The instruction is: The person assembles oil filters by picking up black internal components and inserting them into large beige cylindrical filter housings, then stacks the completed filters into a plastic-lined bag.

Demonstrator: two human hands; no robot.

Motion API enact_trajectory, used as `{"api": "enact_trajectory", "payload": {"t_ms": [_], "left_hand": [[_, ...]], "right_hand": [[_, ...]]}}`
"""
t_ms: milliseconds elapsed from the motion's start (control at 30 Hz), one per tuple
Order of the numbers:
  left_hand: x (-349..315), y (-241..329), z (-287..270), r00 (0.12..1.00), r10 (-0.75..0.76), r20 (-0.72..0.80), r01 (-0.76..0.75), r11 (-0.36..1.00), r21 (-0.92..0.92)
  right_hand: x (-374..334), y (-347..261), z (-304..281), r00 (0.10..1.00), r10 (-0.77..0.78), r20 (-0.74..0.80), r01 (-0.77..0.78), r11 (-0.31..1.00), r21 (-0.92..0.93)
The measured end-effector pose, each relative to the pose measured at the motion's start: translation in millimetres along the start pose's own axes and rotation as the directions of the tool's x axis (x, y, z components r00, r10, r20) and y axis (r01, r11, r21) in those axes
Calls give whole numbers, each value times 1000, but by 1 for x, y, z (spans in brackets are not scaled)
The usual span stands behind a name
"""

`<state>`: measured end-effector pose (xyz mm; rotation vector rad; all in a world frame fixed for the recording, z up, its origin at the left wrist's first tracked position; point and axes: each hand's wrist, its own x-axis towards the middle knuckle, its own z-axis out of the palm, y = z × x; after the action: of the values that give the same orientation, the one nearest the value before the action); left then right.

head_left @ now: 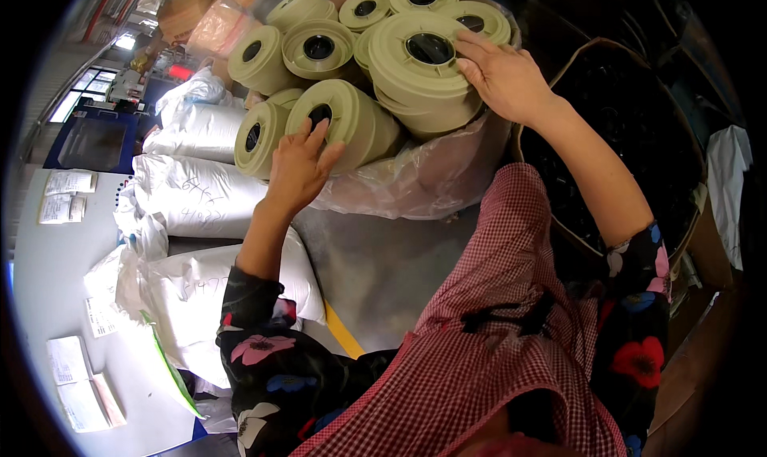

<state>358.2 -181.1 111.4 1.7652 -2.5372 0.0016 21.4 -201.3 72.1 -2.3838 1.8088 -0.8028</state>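
Several pale olive-green round plastic housings with black centres fill a bag-lined round container (447, 189) in front of me. My left hand (302, 168) touches a tilted housing (355, 121), its fingertips at the black centre and its thumb spread. On the tallest housing (391, 61), at the right front, rests my right hand (507, 77). Its fingers lie across the top near the black centre, with the thumb apart. Just left of my left hand sits a smaller housing (252, 141). Neither hand is visibly wrapped round anything.
White filled sacks (204, 193) lie along the left, beside a pale panel (48, 273) with papers on it. A large carton (695, 225) with a dark lining holds black parts at the right. Brown boxes (185, 13) stand at the far left. Yellow tape (343, 333) marks the floor.
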Motion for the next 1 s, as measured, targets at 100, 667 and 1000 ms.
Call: {"api": "enact_trajectory", "payload": {"t_ms": [100, 667, 1000], "left_hand": [[15, -4, -25, 998, 56, 43, -58, 996, 65], [207, -87, 15, 989, -125, 75, 68, 852, 520], [187, -112, -31, 952, -275, -136, 72, 632, -772]], "right_hand": [[0, 2, 1, 1000, 2, 1, -2, 1000, 18], [-1, 6, 4, 995, -39, -90, 42, 998, 41], [3, -5, 6, 994, -75, -79, 88, 981, 174]]}}
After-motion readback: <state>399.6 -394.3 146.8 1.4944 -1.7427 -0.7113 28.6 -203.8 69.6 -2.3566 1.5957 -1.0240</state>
